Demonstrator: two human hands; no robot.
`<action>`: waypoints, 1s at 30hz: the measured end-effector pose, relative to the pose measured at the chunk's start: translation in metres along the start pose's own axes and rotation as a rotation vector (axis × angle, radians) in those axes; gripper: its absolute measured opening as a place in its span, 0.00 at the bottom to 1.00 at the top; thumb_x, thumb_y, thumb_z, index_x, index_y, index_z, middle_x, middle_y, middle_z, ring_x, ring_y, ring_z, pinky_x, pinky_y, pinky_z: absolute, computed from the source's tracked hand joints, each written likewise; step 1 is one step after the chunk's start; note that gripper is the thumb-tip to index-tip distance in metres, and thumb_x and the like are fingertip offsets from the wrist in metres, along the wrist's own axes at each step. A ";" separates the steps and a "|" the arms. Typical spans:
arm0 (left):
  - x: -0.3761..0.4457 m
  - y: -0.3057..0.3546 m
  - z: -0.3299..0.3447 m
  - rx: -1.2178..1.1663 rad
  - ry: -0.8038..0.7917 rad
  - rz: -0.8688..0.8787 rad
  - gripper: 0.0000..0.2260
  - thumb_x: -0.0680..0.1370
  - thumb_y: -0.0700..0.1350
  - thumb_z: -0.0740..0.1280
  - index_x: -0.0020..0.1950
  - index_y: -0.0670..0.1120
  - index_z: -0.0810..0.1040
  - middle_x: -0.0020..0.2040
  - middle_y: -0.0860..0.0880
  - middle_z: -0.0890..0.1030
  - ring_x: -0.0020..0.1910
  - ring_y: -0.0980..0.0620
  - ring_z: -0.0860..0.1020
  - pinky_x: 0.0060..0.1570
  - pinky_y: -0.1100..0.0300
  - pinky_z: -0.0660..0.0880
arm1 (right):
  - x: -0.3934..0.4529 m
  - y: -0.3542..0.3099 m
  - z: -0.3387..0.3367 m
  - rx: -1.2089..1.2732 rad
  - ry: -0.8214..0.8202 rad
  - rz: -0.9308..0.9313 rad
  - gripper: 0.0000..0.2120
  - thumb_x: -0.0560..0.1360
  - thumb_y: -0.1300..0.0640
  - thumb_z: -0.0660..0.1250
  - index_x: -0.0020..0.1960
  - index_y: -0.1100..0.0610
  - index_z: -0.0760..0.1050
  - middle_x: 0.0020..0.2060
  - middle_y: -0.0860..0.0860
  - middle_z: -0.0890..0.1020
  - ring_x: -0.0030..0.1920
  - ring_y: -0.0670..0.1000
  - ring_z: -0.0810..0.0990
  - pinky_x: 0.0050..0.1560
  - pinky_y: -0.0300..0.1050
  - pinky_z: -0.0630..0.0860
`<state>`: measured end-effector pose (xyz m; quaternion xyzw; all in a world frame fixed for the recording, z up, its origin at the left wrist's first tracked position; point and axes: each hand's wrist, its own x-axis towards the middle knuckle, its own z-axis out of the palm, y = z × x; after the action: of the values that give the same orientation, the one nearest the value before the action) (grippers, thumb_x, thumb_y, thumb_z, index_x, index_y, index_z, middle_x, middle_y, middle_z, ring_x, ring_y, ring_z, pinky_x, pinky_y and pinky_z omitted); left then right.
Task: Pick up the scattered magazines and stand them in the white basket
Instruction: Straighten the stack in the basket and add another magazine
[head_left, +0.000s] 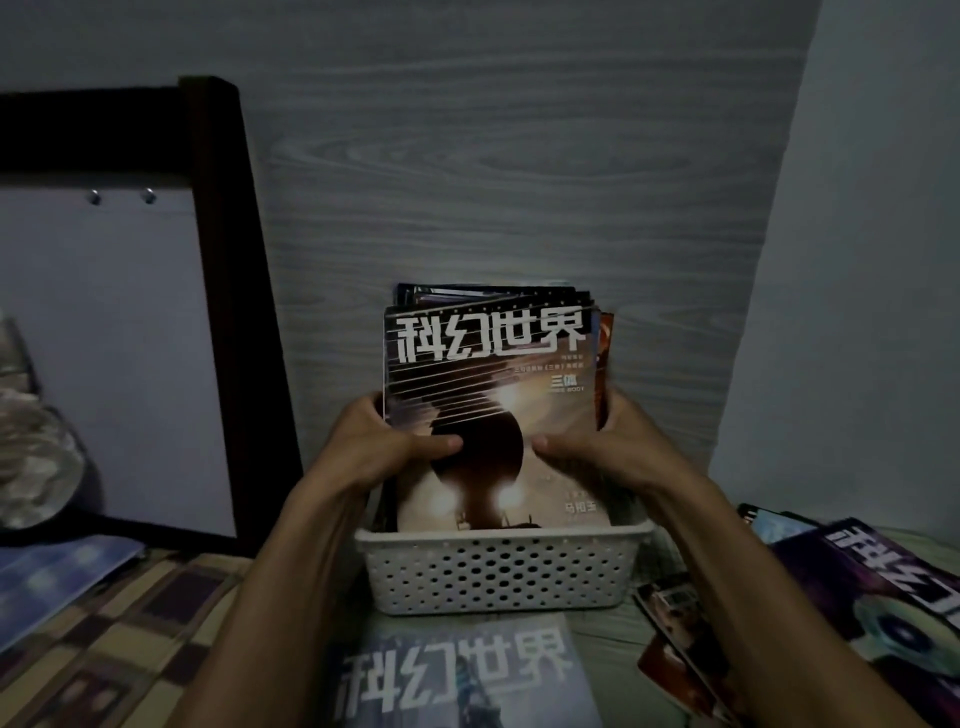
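A white perforated basket (498, 571) stands on the bed against a wood-grain wall. Several magazines stand upright in it; the front one (488, 374) has a dark cover with large white characters and a glowing sunset picture. My left hand (395, 447) grips the stack's left edge, thumb across the front cover. My right hand (597, 447) grips the right edge the same way. A pale blue magazine (462, 675) lies flat in front of the basket. More magazines lie to the right: a purple and green one (893, 597) and a reddish one (675, 639).
A dark wooden bed frame post (228, 291) rises at left with a pale panel beside it. A checked blanket (104, 639) covers the bed's left part, with a bluish magazine or sheet (57, 577) on it. A white wall closes the right side.
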<state>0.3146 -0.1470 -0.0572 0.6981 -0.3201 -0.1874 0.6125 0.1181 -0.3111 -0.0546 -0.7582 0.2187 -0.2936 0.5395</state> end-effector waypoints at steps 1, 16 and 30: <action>-0.001 0.000 0.000 -0.023 0.006 0.024 0.28 0.55 0.42 0.84 0.50 0.52 0.78 0.46 0.55 0.84 0.44 0.57 0.83 0.37 0.66 0.78 | -0.001 0.000 0.000 -0.001 0.004 -0.022 0.26 0.63 0.57 0.80 0.56 0.42 0.73 0.48 0.44 0.84 0.43 0.36 0.83 0.34 0.30 0.78; -0.013 0.018 0.006 -0.051 0.040 0.231 0.37 0.61 0.43 0.83 0.67 0.49 0.72 0.60 0.50 0.81 0.58 0.52 0.80 0.61 0.48 0.76 | -0.003 -0.010 0.015 0.214 0.127 -0.122 0.40 0.57 0.60 0.77 0.66 0.45 0.65 0.50 0.53 0.84 0.42 0.48 0.86 0.36 0.44 0.81; -0.008 0.003 0.005 -0.047 0.011 0.136 0.37 0.61 0.43 0.82 0.68 0.52 0.71 0.62 0.52 0.80 0.61 0.51 0.78 0.64 0.45 0.73 | -0.009 -0.023 0.014 0.161 0.201 0.001 0.41 0.66 0.68 0.72 0.74 0.48 0.62 0.63 0.50 0.78 0.54 0.48 0.81 0.45 0.45 0.80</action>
<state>0.3053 -0.1451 -0.0559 0.6611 -0.3590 -0.1491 0.6418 0.1218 -0.2880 -0.0386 -0.6791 0.2480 -0.3843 0.5742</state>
